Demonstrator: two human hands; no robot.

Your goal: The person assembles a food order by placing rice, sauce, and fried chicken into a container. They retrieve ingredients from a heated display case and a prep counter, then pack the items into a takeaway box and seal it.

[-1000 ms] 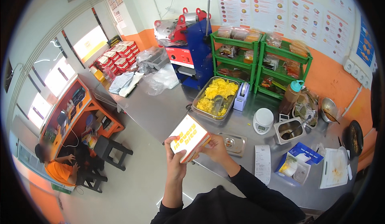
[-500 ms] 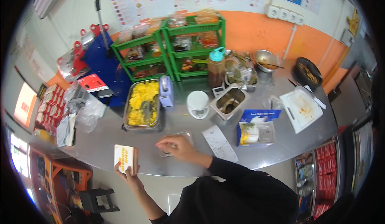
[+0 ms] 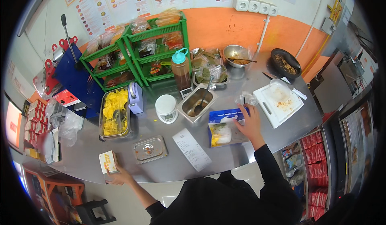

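At the near left edge of the steel table, my left hand (image 3: 120, 177) is closed at the lower side of a small white carton (image 3: 105, 163) with orange lettering and a brown side. My right hand (image 3: 251, 124) reaches over the right side of a blue meal box (image 3: 229, 115), fingers spread and thumb apart, touching or just above its raised lid. White rice (image 3: 222, 134) with yellow food beside it fills the box's left part; a clear cup (image 3: 238, 135) sits to its right, partly behind my hand. A long paper receipt (image 3: 191, 149) lies left of the box.
A steel lid (image 3: 150, 149) lies near the carton. Behind are a tray of yellow food (image 3: 115, 113), a white scale (image 3: 166, 107), a steel pan with a ladle (image 3: 197, 102), a sauce bottle (image 3: 181, 70) and green racks (image 3: 157, 56). A cutting board (image 3: 278, 103) with a knife is at right.
My right hand has moved from above the steel lid, rightward to the blue meal box. My left hand has lowered the carton toward the table's edge. The view has shifted right.
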